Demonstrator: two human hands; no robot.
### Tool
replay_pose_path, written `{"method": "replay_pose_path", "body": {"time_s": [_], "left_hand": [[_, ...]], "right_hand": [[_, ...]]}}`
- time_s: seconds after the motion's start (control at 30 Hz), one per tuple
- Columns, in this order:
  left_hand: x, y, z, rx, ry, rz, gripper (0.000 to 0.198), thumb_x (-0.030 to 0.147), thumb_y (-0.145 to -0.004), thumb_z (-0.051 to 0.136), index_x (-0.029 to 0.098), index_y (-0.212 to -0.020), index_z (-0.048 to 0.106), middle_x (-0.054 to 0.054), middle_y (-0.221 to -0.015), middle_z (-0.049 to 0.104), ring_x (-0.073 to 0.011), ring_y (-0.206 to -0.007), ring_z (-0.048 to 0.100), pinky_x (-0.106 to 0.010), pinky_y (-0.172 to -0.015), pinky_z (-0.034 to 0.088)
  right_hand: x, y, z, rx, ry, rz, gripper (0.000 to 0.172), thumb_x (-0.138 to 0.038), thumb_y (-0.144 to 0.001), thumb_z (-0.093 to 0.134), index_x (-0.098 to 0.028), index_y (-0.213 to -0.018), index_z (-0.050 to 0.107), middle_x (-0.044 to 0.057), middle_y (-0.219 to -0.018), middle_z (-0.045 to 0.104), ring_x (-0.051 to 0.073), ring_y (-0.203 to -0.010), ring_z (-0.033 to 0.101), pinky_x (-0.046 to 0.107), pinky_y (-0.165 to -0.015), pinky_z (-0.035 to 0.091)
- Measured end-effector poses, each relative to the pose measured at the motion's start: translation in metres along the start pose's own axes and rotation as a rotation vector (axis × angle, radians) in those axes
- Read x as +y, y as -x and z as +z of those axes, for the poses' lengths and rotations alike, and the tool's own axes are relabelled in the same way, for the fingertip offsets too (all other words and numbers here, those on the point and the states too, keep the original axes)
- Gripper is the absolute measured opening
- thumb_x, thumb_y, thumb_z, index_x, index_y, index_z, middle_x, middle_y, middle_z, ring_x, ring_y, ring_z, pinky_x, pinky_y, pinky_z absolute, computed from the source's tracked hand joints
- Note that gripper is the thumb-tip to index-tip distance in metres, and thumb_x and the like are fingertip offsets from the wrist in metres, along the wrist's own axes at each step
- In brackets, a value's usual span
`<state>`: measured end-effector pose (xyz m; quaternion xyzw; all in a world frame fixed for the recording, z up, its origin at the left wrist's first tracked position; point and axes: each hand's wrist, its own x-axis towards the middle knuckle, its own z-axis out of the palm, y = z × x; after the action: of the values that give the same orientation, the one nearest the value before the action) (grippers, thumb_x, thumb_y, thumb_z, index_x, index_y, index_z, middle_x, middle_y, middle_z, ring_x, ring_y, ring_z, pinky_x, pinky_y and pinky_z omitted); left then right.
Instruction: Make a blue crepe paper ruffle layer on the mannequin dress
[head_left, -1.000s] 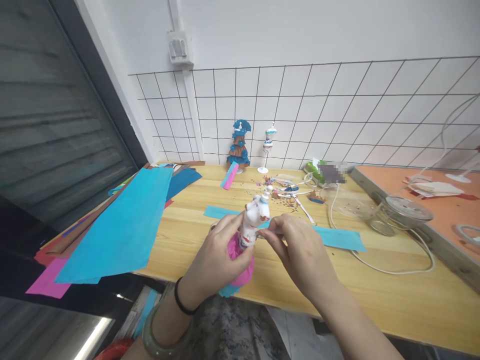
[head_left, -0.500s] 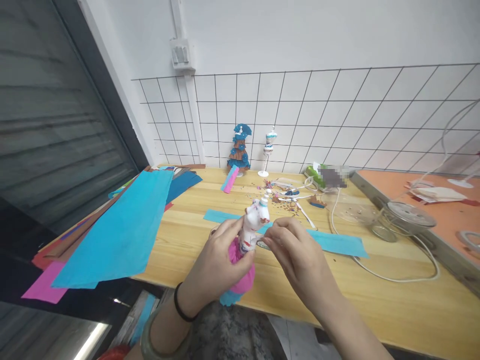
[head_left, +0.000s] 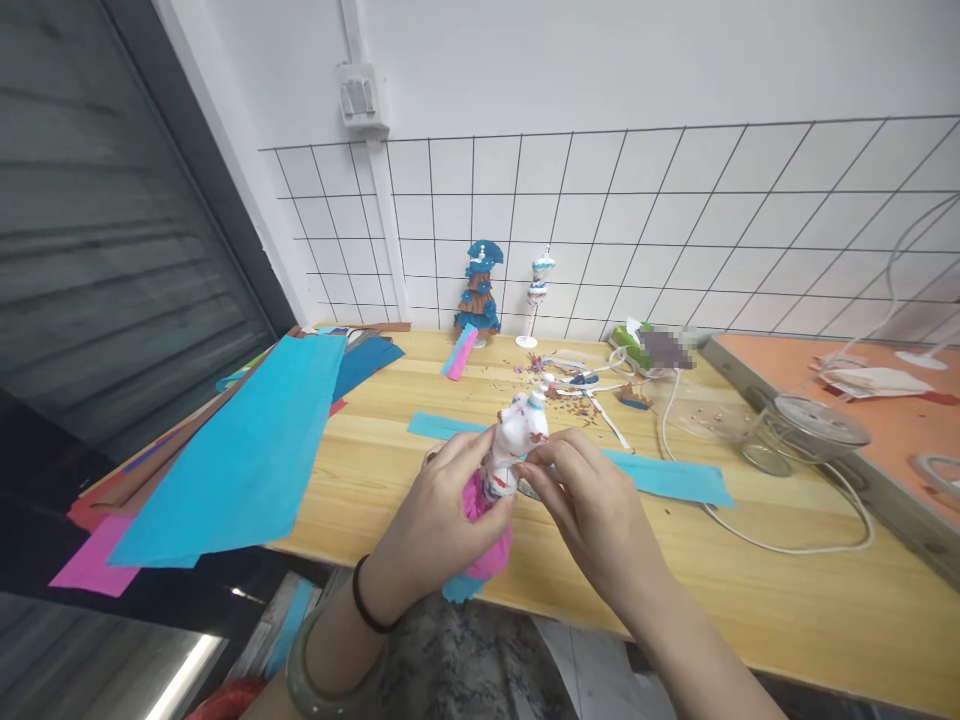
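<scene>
My left hand [head_left: 435,520] is wrapped round a small white doll figure [head_left: 514,440] with a pink crepe-paper skirt [head_left: 489,545] and a bit of blue paper below it. My right hand [head_left: 589,505] pinches at the doll's side with thumb and fingers pressed together; what it pinches is too small to make out. Both hands hover over the front edge of the wooden table [head_left: 750,590]. A long blue paper strip [head_left: 660,478] lies on the table just behind the hands.
Large blue, pink and brown paper sheets [head_left: 240,450] overhang the table's left end. A finished blue-and-brown paper doll [head_left: 478,290] and a bare doll stand [head_left: 535,295] are at the wall. Scraps, a white cable [head_left: 780,540], a glass dish [head_left: 814,425] and an orange tray [head_left: 862,400] lie to the right.
My right hand has closed in against the doll's side and the doll has tilted slightly right. The view shifted a little; my left hand keeps its grip.
</scene>
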<state>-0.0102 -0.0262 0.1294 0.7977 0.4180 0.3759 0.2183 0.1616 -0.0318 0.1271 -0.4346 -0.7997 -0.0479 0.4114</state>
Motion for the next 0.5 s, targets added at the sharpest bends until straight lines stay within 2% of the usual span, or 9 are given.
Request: {"method": "replay_pose_path", "body": {"time_s": [0.27, 0.5], "left_hand": [[0.0020, 0.0005, -0.0015, -0.001, -0.013, 0.011, 0.049, 0.013, -0.080, 0.055, 0.020, -0.128, 0.047, -0.008, -0.117, 0.059, -0.0214, -0.111, 0.054, -0.036, -0.097, 0.043], [0.0030, -0.0004, -0.0046, -0.055, 0.012, 0.005, 0.041, 0.012, -0.080, 0.055, 0.020, -0.120, 0.051, -0.007, -0.115, 0.058, -0.0210, -0.110, 0.053, -0.034, -0.095, 0.043]], "right_hand": [[0.0001, -0.0009, 0.0009, -0.008, 0.026, 0.024, 0.017, -0.027, -0.095, 0.047, -0.019, -0.080, 0.052, 0.003, -0.075, 0.056, 0.015, -0.063, 0.053, 0.025, -0.056, 0.040], [-0.0013, -0.0024, -0.0016, -0.005, 0.049, 0.024, 0.022, -0.030, -0.096, 0.045, -0.020, -0.078, 0.051, 0.001, -0.071, 0.054, 0.014, -0.059, 0.052, 0.024, -0.052, 0.038]]}}
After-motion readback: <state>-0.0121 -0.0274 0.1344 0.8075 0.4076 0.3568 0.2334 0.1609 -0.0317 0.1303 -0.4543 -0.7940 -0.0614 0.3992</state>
